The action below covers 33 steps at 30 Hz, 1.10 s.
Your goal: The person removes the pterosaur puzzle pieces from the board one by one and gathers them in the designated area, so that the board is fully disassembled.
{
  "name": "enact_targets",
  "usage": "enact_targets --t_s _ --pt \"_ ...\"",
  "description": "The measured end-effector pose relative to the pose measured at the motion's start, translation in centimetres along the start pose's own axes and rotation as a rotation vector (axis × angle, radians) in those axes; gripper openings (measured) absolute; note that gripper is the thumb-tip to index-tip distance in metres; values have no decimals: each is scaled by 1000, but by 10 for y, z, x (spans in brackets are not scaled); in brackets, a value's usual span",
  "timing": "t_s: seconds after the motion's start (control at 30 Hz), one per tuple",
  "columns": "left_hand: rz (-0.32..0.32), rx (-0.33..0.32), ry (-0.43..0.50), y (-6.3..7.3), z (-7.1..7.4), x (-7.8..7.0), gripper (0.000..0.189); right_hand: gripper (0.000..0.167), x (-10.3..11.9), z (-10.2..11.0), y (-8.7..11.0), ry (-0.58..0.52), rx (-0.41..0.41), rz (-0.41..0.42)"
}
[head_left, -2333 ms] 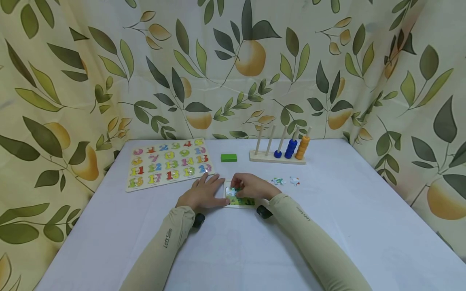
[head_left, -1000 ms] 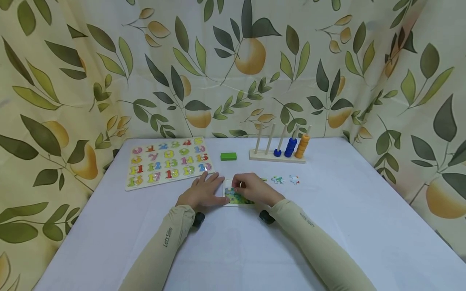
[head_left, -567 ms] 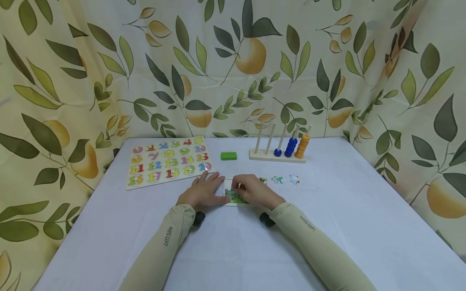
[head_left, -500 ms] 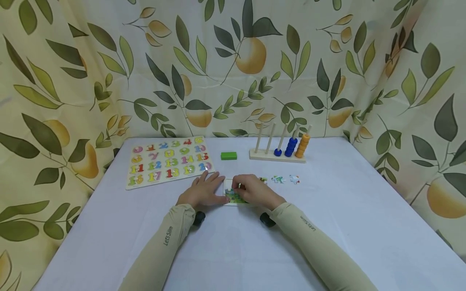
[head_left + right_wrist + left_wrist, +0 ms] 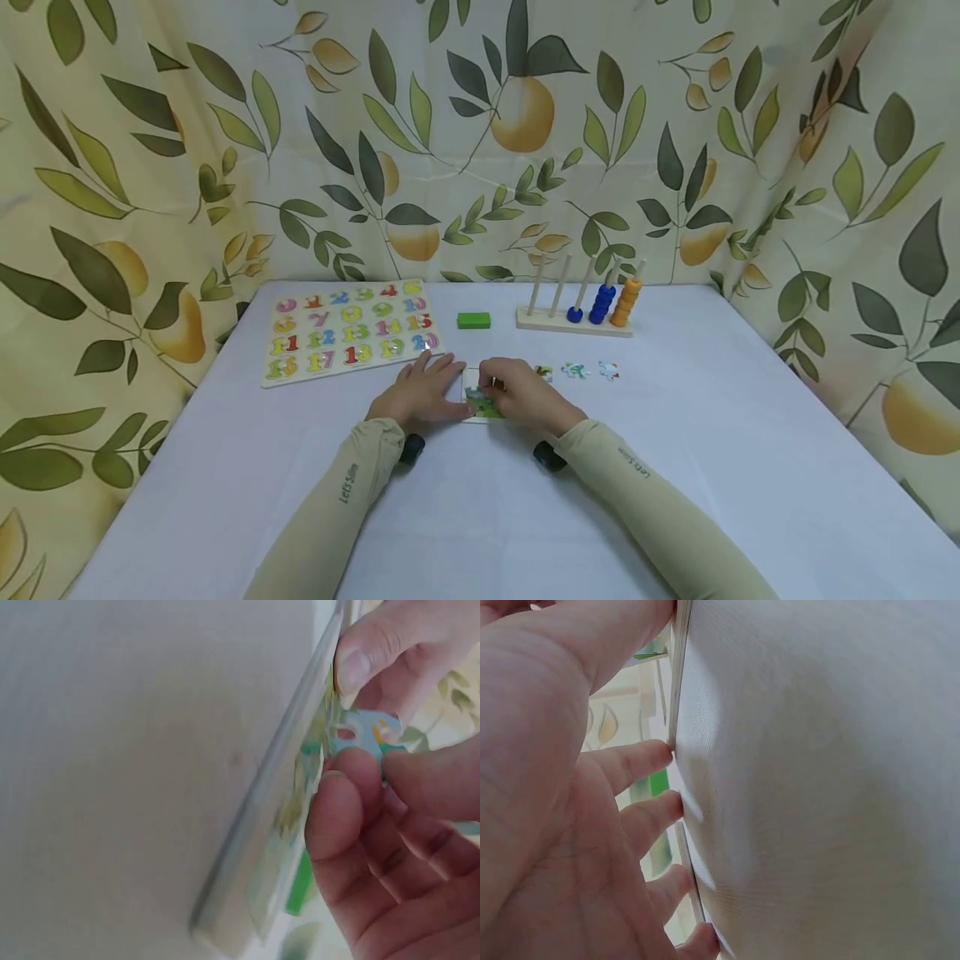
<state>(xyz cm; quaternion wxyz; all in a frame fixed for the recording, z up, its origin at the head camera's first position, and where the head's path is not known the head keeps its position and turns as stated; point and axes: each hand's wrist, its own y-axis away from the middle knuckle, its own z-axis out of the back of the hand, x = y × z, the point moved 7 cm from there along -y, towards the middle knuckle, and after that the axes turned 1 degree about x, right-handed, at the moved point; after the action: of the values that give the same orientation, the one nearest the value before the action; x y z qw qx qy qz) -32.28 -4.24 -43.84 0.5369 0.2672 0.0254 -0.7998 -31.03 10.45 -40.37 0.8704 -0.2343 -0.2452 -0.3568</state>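
My right hand (image 5: 528, 396) pinches a light blue jigsaw piece (image 5: 367, 731) between thumb and fingers. The piece stands tilted on edge, close over a small puzzle tray (image 5: 483, 407) with green picture pieces laid in its lower part. My left hand (image 5: 420, 392) lies with fingers spread, its thumb at the tray's left edge and its fingertips on the table, near the number board. In the left wrist view the straight fingers (image 5: 649, 817) touch the tabletop. My right hand covers the right part of the tray in the head view.
Several loose jigsaw pieces (image 5: 575, 371) lie in a row right of the tray. A number board (image 5: 352, 333) sits at the back left, a green block (image 5: 473, 321) behind the tray. A peg stand (image 5: 573, 322) with blue and orange beads stands back right.
My right hand shifts slightly toward me and right, still over the tray, uncovering a loose piece beside it. My left hand stays in place. The head view shifts a little.
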Motion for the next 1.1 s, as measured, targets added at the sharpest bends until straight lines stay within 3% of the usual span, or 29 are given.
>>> enact_targets --t_s 0.17,0.27,0.5,0.77,1.1 --pt "-4 4 8 1 1 -3 88 12 -19 -1 3 -284 13 -243" --pt "-5 -2 -6 0 0 -4 88 9 -26 -2 6 -386 20 -314" --pt "0 -4 -18 0 3 -5 86 4 -29 -2 8 -431 24 -350" --pt "-17 37 -44 -1 -1 1 89 8 -34 5 15 -448 0 -406" --pt "21 81 -7 1 -3 3 108 11 -42 25 31 -452 -26 -430"
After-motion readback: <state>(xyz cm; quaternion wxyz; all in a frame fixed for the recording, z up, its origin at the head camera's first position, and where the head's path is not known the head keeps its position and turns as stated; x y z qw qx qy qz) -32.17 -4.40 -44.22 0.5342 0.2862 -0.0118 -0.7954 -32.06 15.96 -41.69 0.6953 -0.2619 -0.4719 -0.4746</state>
